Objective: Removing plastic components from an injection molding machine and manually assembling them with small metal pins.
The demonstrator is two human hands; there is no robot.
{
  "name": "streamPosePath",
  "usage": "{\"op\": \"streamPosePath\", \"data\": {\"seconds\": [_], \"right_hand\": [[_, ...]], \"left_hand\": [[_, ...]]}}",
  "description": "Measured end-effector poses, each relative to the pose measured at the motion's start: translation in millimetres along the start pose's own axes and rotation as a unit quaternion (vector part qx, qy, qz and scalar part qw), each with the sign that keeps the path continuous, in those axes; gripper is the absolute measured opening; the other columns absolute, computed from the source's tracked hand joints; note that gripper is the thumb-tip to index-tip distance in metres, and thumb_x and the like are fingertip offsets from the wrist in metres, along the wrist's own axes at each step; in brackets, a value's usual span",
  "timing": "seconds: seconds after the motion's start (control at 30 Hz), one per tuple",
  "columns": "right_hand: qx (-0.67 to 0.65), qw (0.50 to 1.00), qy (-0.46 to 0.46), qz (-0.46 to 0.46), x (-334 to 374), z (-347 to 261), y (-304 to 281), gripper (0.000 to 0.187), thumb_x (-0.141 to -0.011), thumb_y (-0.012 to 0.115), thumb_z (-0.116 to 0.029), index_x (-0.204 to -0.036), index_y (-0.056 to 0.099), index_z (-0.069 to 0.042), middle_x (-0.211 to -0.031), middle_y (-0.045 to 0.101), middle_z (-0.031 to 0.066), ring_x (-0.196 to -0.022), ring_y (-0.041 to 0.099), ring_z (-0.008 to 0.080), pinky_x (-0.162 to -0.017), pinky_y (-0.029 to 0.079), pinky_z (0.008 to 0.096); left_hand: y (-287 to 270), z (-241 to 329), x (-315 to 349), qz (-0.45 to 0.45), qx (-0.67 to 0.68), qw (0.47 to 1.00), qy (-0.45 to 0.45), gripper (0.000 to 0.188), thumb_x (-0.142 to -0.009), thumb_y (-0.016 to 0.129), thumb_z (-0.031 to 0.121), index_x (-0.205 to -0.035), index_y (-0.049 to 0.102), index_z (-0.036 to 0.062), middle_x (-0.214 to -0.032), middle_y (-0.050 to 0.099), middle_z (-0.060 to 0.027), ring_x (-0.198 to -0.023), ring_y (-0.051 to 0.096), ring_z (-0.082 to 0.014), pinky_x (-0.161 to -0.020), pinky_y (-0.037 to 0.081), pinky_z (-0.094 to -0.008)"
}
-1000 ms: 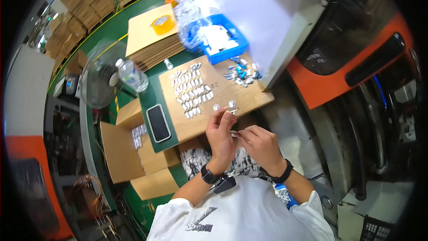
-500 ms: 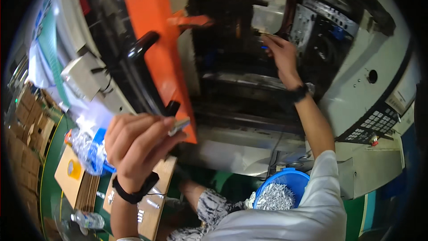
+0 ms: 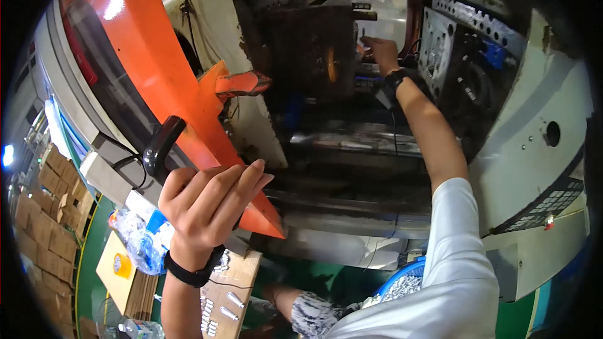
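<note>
Overhead, the right hand [image 3: 380, 50] reached deep into the open machine [image 3: 314, 56], toward one o'clock, among the dark mould plates; its fingers were half curled, and whether they held anything could not be told. The forearm's long axis ran from five o'clock up to twelve. The left hand [image 3: 210, 198] rested against the edge of the orange door [image 3: 144, 75], by the black handle [image 3: 160, 144], fingers loosely bent and together, nothing visibly gripped. Small metal parts [image 3: 217, 314] lay on the cardboard-covered bench [image 3: 242, 270] at seven o'clock. Likely hazard: the door sliding, or the plates closing, could trap the reaching arm; a sleeve could catch inside.
</note>
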State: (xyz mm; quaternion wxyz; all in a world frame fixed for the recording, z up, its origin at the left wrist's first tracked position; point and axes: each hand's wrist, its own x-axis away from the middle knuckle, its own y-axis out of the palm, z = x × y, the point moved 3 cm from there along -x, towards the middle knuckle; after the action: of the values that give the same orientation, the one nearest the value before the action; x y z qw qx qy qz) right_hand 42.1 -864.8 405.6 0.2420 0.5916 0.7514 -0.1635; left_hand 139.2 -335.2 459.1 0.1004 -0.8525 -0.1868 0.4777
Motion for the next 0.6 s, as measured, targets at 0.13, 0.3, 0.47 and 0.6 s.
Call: {"op": "streamPosePath", "data": {"seconds": [0.13,0.3,0.47,0.6], "right_hand": [[-0.081,0.997,0.018,-0.004,7,0,26,0.021,-0.084,0.072,-0.021,-0.090,0.076,-0.002,-0.074,0.070,0.0069,-0.058,0.062,0.0111,-0.055,0.047,0.0263],[-0.096,0.992,0.047,-0.069,12,1,29,0.028,-0.090,0.065,-0.019,-0.108,0.069,0.001,-0.094,0.070,0.0059,-0.073,0.063,0.0130,-0.063,0.051,0.0263],[-0.053,0.996,0.026,-0.060,5,5,21,0.028,-0.089,0.066,-0.020,-0.109,0.070,0.000,-0.096,0.070,0.0056,-0.075,0.063,0.0124,-0.063,0.050,0.0263],[-0.056,0.996,0.036,-0.064,14,-2,29,0.030,-0.089,0.067,-0.022,-0.111,0.069,-0.001,-0.097,0.070,0.0050,-0.078,0.062,0.0121,-0.069,0.048,0.0259]], "left_hand": [[-4,0,2,-0.015,-0.023,0.999,-0.022,0.028,-0.069,0.083,0.020,-0.096,0.075,0.0132,-0.074,0.064,0.0041,-0.063,0.060,-0.0076,-0.058,0.037,-0.0237],[-3,1,4,-0.033,-0.031,0.998,-0.036,0.032,-0.067,0.084,0.024,-0.096,0.075,0.0139,-0.076,0.065,0.0031,-0.064,0.061,-0.0088,-0.062,0.038,-0.0264],[-2,2,4,-0.037,-0.025,0.998,-0.041,0.033,-0.067,0.084,0.023,-0.098,0.075,0.0144,-0.076,0.065,0.0039,-0.064,0.061,-0.0083,-0.062,0.038,-0.0259],[-1,2,8,-0.039,-0.029,0.998,-0.035,0.035,-0.067,0.084,0.022,-0.100,0.075,0.0155,-0.078,0.065,0.0053,-0.065,0.061,-0.0076,-0.063,0.038,-0.0252]]}}
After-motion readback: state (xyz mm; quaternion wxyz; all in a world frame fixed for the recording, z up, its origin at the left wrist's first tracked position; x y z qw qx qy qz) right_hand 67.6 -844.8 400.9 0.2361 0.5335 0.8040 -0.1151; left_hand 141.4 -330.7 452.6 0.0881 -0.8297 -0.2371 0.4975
